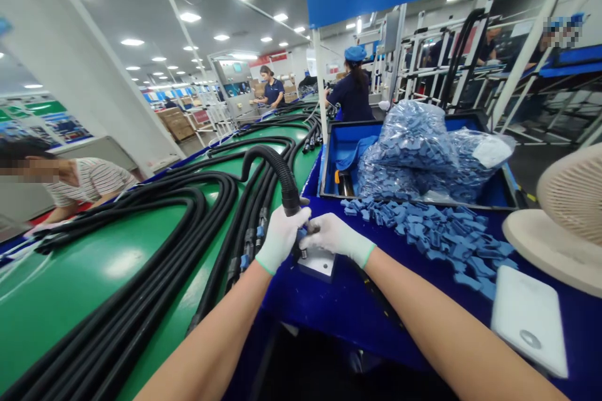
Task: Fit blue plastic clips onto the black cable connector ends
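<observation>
In the head view my left hand (281, 235), in a white glove, wraps round the end of a black corrugated hose (283, 178) that arches in from the green table. Close against it, my gloved right hand (336, 237) has its fingers bent and pinched on a small blue plastic clip (301, 235) at the hose's end fitting. Its fingers partly hide the clip. Just below both hands sits a metal block (322, 268) with a post standing up from it. Loose blue clips (423, 229) lie in a heap to the right of my right hand.
Long black hoses (188, 250) run along the green table (117, 263) on the left. A bin (329, 185) holds bagged blue clips (414, 150). A beige fan (550, 238) and a white device (529, 319) stand at right. Several people work around.
</observation>
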`<state>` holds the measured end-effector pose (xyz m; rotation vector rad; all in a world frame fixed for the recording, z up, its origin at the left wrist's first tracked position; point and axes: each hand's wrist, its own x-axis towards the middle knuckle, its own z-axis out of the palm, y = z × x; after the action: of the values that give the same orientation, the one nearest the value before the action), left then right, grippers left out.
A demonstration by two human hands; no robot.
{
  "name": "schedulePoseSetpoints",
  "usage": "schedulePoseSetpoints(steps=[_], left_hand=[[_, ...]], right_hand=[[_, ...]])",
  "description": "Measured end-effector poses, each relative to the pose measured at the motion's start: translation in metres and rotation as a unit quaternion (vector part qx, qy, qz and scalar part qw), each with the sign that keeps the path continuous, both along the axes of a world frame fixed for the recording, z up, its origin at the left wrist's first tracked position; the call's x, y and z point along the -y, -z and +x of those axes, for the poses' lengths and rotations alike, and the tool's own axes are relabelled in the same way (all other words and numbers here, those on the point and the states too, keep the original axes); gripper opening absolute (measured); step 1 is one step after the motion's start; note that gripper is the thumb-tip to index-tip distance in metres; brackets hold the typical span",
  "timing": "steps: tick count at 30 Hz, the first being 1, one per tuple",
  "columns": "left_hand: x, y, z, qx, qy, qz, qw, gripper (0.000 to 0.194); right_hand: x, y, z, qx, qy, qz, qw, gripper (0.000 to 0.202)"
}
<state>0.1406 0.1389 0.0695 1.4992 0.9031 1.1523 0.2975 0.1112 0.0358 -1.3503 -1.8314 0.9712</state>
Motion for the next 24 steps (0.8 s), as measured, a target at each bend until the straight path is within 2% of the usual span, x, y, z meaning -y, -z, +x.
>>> schedulePoseSetpoints(steps=[4,7,9,11,14,16,17,18,20,22,23,24], left_hand=[[0.016,-0.011,-0.017,0.015,-0.042,-0.010,0.999,0.041],[0.026,-0.018,-0.059,0.027,-0.097,-0.023,0.995,0.041],[0.045,-0.023,-0.104,0.021,-0.122,-0.049,0.991,0.040],[0.078,-0.026,-0.157,-0.010,-0.113,-0.103,0.988,0.037],[0.131,-0.027,-0.239,-0.070,-0.102,-0.179,0.976,0.033],[0.155,-0.021,-0.289,-0.121,-0.100,-0.211,0.965,0.036],[0.164,-0.015,-0.310,-0.225,-0.082,-0.199,0.950,0.041],[0.171,-0.008,-0.329,-0.323,-0.077,-0.193,0.923,0.044],[0.182,0.010,-0.358,-0.480,-0.160,-0.173,0.845,0.047],[0.189,0.029,-0.374,-0.554,-0.252,-0.150,0.780,0.051],[0.190,0.037,-0.379,-0.567,-0.277,-0.141,0.763,0.052],[0.190,0.043,-0.382,-0.568,-0.284,-0.134,0.761,0.052]], right_hand=[[0.005,-0.007,-0.008,-0.011,-0.058,0.005,0.998,0.013],[-0.003,0.002,-0.008,0.022,-0.058,0.000,0.998,0.013],[-0.010,0.012,-0.007,0.051,-0.070,-0.034,0.996,0.015],[-0.012,0.018,-0.006,0.068,-0.079,-0.046,0.994,0.016],[-0.006,0.021,-0.006,0.106,-0.065,-0.013,0.992,0.020],[-0.004,0.022,-0.008,0.144,-0.043,0.005,0.989,0.023],[-0.004,0.023,-0.010,0.159,-0.035,0.007,0.987,0.024],[-0.004,0.024,-0.011,0.170,-0.031,0.006,0.985,0.024],[-0.004,0.025,-0.014,0.182,-0.026,0.003,0.983,0.024],[-0.002,0.021,-0.015,0.190,-0.015,0.003,0.982,0.024],[0.001,0.018,-0.016,0.190,-0.012,0.012,0.982,0.024],[0.004,0.014,-0.016,0.188,-0.011,0.024,0.982,0.022]])
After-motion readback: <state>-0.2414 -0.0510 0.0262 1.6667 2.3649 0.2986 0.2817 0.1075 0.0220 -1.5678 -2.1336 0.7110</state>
